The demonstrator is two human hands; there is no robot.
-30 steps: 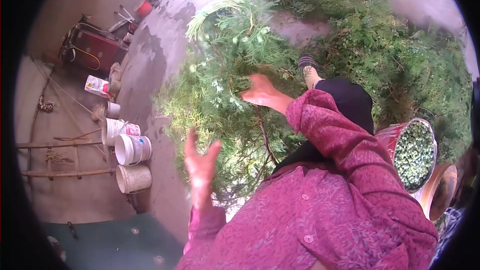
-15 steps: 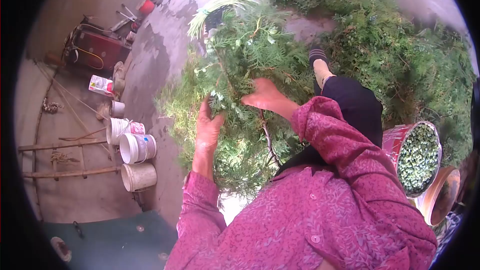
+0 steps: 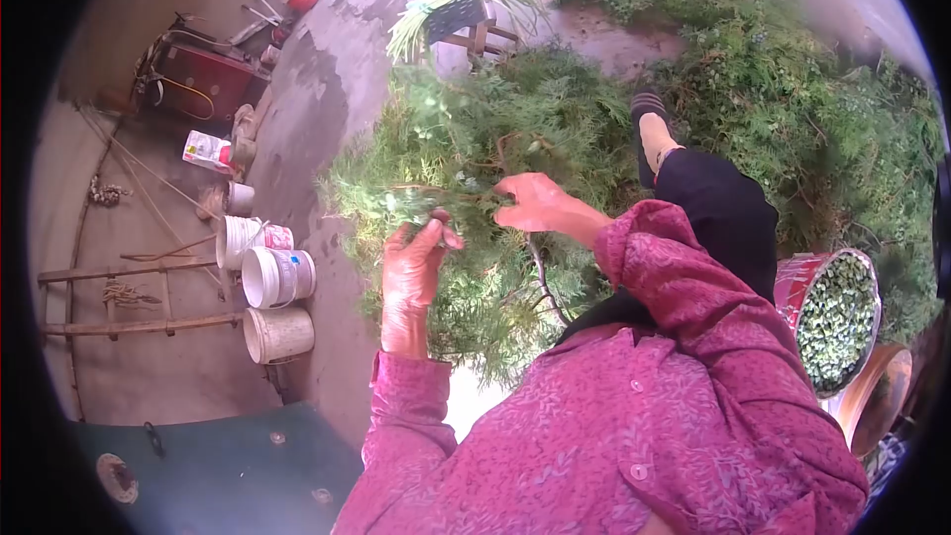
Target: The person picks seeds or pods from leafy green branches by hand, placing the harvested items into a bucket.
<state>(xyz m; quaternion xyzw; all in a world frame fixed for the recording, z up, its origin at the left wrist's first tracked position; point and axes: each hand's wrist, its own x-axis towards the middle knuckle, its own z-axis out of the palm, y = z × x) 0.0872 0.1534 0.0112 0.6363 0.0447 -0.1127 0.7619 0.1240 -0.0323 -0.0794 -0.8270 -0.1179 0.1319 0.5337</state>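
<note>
Grey floor point(image 3: 329, 287) lies beneath heaped green branches point(image 3: 555, 109), over which a person's left hand point(image 3: 412, 267) bunches its fingertips, any grip unclear, and the right hand point(image 3: 545, 206) hovers with thumb and fingers parted; a red bucket point(image 3: 795, 287) holds green pieces point(image 3: 837, 322) near the right sleeve point(image 3: 684, 267).

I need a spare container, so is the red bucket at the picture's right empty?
No, the red bucket holds a mass of small green pieces.
</note>
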